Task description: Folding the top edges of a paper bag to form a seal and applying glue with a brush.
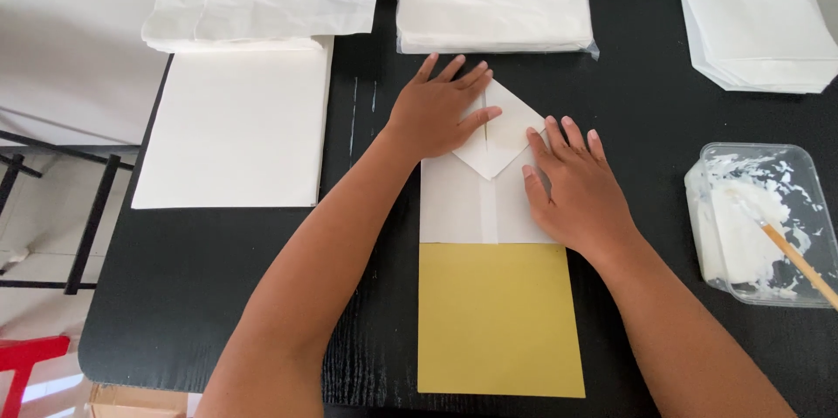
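Note:
A white paper bag lies flat in the middle of the black table, its far end folded into a pointed flap. My left hand presses flat on the flap's left side, fingers spread. My right hand presses flat on the bag's right edge, next to the flap. Neither hand grips anything. Under the bag's near end lies a yellow-tan sheet.
Stacks of white paper lie at the far left, far middle and far right. A clear plastic tub of white paste with a wooden-handled brush stands at the right. The table's left edge drops to the floor.

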